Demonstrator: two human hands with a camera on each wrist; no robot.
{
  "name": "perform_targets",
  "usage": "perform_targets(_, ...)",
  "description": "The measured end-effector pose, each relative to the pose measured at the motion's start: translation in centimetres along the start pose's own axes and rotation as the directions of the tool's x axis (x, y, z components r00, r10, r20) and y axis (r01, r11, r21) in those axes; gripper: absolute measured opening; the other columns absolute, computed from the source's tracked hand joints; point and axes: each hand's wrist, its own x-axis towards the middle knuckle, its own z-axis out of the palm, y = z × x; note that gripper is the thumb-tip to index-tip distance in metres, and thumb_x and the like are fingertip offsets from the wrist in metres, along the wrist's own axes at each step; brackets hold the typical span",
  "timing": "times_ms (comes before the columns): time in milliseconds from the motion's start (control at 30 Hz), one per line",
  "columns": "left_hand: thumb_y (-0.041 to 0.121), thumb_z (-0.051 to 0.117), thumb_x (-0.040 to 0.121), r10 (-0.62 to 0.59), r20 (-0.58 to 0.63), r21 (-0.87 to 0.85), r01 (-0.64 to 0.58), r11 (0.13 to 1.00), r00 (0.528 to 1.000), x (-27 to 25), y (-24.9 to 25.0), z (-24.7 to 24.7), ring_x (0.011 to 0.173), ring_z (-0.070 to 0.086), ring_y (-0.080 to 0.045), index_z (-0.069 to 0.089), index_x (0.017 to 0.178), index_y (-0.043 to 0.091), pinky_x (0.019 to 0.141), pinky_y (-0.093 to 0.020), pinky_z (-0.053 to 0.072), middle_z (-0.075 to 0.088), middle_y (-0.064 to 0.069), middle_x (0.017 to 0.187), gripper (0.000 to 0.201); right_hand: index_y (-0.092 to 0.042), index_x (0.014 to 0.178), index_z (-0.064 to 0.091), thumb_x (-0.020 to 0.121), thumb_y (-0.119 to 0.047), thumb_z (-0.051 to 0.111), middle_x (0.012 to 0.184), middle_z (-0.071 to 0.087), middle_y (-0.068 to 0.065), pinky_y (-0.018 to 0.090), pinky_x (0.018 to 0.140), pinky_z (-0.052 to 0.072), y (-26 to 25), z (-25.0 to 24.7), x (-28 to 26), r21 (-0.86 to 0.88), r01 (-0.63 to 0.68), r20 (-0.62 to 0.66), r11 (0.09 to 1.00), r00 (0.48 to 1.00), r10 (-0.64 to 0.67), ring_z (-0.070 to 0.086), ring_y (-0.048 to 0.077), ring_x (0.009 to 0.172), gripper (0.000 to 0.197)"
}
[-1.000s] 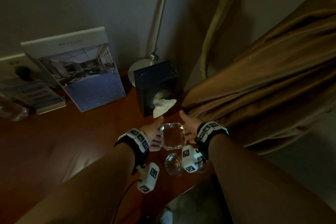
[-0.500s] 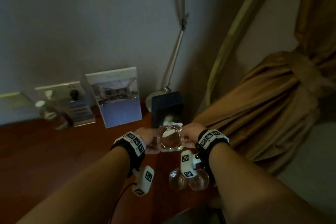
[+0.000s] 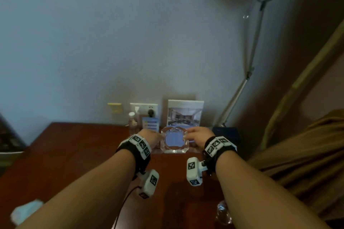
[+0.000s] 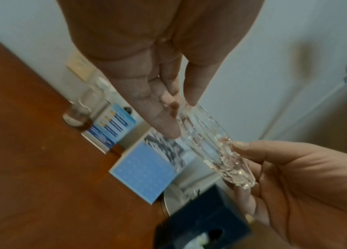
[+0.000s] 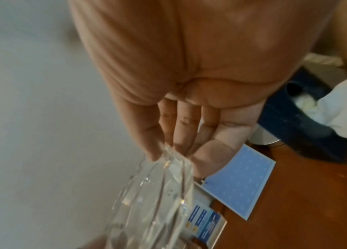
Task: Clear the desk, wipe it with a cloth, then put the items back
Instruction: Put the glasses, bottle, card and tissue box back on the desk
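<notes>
Clear square glass ashtray (image 3: pixel 174 140) held in the air between both hands, above the reddish-brown wooden desk (image 3: pixel 74 154).

The left hand (image 3: pixel 151 138) is clamped on the ashtray's left edge, thumb on one face and fingers (image 4: pixel 163 118) on the other; the right hand (image 3: pixel 198 135) is clamped on the right edge the same way. In the head view the fingertips are hidden behind the glass and the knuckles. The blue-and-white picture card (image 3: pixel 184 115) against the wall is partly covered by the ashtray. The dark blue tissue box (image 3: pixel 226 133) is mostly hidden behind the right wrist. A clear round glass item (image 3: pixel 223 213) near the bottom edge is half covered by the right forearm and cannot be identified. A pale blurred shape (image 3: pixel 26 212) at lower left cannot be made out.
</notes>
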Motion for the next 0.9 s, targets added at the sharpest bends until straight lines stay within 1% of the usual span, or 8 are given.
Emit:
perform_targets(133, -0.002, 0.073, 0.086, 0.017, -0.027, -0.055, -0.018, 0.998, 0.999, -1.0, -0.1, -6.5, 0.072, 0.071, -0.031, 0.069, 0.104, -0.004, 0.054, -0.036, 0.059, 0.071, -0.023, 0.099, 0.019, -0.008, 0.096, 0.071, 0.086, 0.007, 0.072, 0.085, 0.072, 0.017, 0.033, 0.053, 0.058, -2.4, 6.5, -0.3, -0.041, 0.064, -0.003, 0.997, 0.998, -0.064, 0.068, 0.024, 0.060, 0.018)
perform_targets(300, -0.011, 0.072, 0.084, 0.035, -0.059, -0.078, -0.040, 0.996, 0.998, -2.3, -0.7, -17.1, 0.070, 0.067, -0.029, 0.070, 0.097, -0.008, 0.049, -0.034, 0.059, 0.067, -0.019, 0.088, 0.014, -0.003, 0.088, 0.070, 0.083, 0.007, 0.075, 0.063, 0.065, 0.012, 0.042, 0.062, 0.058, -4.5, 17.2, -0.8, -0.036, 0.072, 0.009, 0.997, 0.997, -0.072, 0.059, 0.018, 0.045, 0.012)
perform_targets(400, -0.012, 0.071, 0.083, 0.036, -0.080, -0.095, -0.043, 0.995, 0.996, -2.9, -1.1, -23.8, 0.071, 0.070, -0.030, 0.070, 0.101, -0.008, 0.052, -0.036, 0.060, 0.070, -0.020, 0.087, 0.018, -0.005, 0.086, 0.068, 0.083, 0.007, 0.074, 0.050, 0.060, 0.006, 0.033, 0.051, 0.055, -5.6, 23.9, -1.3, -0.038, 0.056, 0.027, 0.998, 0.998, -0.055, 0.057, 0.013, 0.040, 0.013)
perform_targets(500, -0.014, 0.068, 0.082, 0.056, -0.120, -0.071, -0.065, 0.995, 0.991, -2.3, -1.7, -29.2, 0.070, 0.072, -0.032, 0.071, 0.091, -0.006, 0.069, -0.044, 0.063, 0.072, -0.018, 0.073, 0.012, -0.001, 0.095, 0.071, 0.084, 0.005, 0.073, 0.060, 0.062, 0.009, 0.026, 0.046, 0.051, -6.5, 29.3, -1.2, -0.039, 0.085, 0.043, 0.996, 0.996, -0.084, 0.059, 0.016, 0.045, 0.012)
perform_targets(600, -0.001, 0.072, 0.086, 0.119, -0.148, 0.015, -0.118, 0.993, 0.982, -1.3, -2.0, -32.7, 0.097, 0.073, -0.037, 0.072, 0.096, 0.001, 0.090, -0.047, 0.060, 0.075, -0.023, 0.103, 0.010, 0.001, 0.095, 0.071, 0.085, 0.005, 0.072, 0.074, 0.067, 0.014, 0.029, 0.049, 0.054, -7.0, 32.8, -0.7, -0.031, 0.078, 0.039, 0.996, 0.996, -0.077, 0.066, 0.022, 0.058, 0.011)
perform_targets(667, 0.003, 0.071, 0.089, 0.112, -0.153, 0.006, -0.113, 0.994, 0.982, -0.1, -2.3, -33.8, 0.088, 0.071, -0.031, 0.071, 0.113, -0.003, 0.079, -0.037, 0.062, 0.071, -0.025, 0.117, 0.025, 0.000, 0.092, 0.071, 0.085, 0.005, 0.072, 0.083, 0.070, 0.019, 0.038, 0.060, 0.061, -7.2, 34.3, 0.0, -0.024, 0.062, 0.026, 0.998, 0.998, -0.062, 0.070, 0.029, 0.071, 0.009)
perform_targets(733, -0.002, 0.069, 0.090, 0.081, -0.128, -0.049, -0.088, 0.995, 0.988, 1.2, -2.6, -34.5, 0.080, 0.072, -0.029, 0.072, 0.108, -0.005, 0.068, -0.038, 0.063, 0.072, -0.026, 0.111, 0.019, -0.002, 0.090, 0.072, 0.084, 0.006, 0.072, 0.093, 0.072, 0.024, 0.048, 0.075, 0.062, -7.1, 35.2, 1.2, -0.003, 0.034, 0.015, 0.999, 0.999, -0.034, 0.072, 0.035, 0.084, 0.010)
perform_targets(900, 0.008, 0.064, 0.097, 0.092, -0.055, 0.132, -0.084, 0.988, 0.994, 5.9, -3.5, -35.2, 0.117, 0.065, -0.034, 0.062, 0.130, -0.008, 0.098, -0.039, 0.056, 0.064, -0.015, 0.113, 0.036, -0.005, 0.083, 0.070, 0.088, 0.008, 0.065, 0.086, 0.069, 0.015, 0.039, 0.064, 0.060, -6.5, 36.2, 4.8, 0.009, -0.042, -0.011, 0.999, 0.999, 0.042, 0.069, 0.028, 0.078, 0.015)
